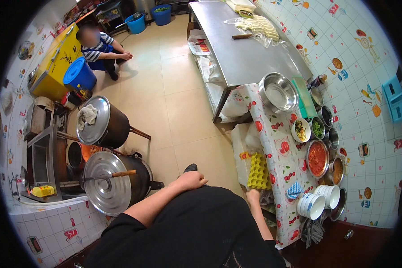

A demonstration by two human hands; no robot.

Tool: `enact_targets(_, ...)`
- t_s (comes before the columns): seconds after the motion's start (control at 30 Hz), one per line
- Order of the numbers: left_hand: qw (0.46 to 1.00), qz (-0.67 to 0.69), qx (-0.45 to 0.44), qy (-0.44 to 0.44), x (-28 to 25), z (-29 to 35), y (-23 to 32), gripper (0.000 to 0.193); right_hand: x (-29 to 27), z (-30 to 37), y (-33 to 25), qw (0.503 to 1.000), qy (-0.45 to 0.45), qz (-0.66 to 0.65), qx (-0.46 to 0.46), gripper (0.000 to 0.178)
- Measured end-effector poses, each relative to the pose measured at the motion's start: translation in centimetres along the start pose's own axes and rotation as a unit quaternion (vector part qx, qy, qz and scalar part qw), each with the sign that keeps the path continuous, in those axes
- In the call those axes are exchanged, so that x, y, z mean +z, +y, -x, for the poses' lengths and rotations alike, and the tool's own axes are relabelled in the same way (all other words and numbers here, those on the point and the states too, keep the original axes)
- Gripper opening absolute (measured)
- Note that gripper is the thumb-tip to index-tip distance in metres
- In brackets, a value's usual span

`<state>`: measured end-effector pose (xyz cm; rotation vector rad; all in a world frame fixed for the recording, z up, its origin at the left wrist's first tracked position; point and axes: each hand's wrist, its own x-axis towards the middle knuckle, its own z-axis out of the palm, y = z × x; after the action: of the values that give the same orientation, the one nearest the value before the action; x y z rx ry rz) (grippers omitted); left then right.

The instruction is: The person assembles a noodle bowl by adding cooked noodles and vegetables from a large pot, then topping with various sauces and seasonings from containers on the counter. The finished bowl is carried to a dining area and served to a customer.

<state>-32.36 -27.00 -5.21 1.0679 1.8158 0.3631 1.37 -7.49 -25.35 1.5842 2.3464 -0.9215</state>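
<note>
My left hand (192,181) rests on my black clothing at the waist, fingers curled together and holding nothing. My right hand (253,195) reaches down beside the table edge and closes on the near end of a yellow egg tray (259,169). The tray stands just left of the table with the fruit-patterned cloth (279,152). A blue checked cloth (293,190) and stacked white bowls (311,205) lie on that table close to my right hand.
Two big pots with steel lids (108,183) (96,120) stand at my left, one with a wooden-handled ladle (120,174) across it. Bowls of red sauce (317,157) and greens (317,128) line the wall. A steel table (245,49) stands beyond. A person (100,49) sits far left beside a blue bucket (79,74).
</note>
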Motion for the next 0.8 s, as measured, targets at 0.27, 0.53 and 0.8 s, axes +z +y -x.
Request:
enact_targets(0.27, 0.995, 0.075, 0.042, -0.041, 0.1, -0.6, -1.0, 0.040, -0.2, 5.8, 4.0, 0.968, -0.124, -0.082, 0.202, 0.030)
enact_targets(0.53, 0.991, 0.090, 0.036, -0.090, 0.6, -2.4, -4.1, 0.046, -0.7, 2.7, -2.8, 0.984, -0.098, -0.127, 0.071, 0.024)
enact_targets(0.8, 0.996, 0.065, -0.039, -0.039, 1.3, -1.4, -8.3, 0.031, -1.7, 1.0, -6.8, 0.901, -0.216, -0.353, 0.129, 0.015)
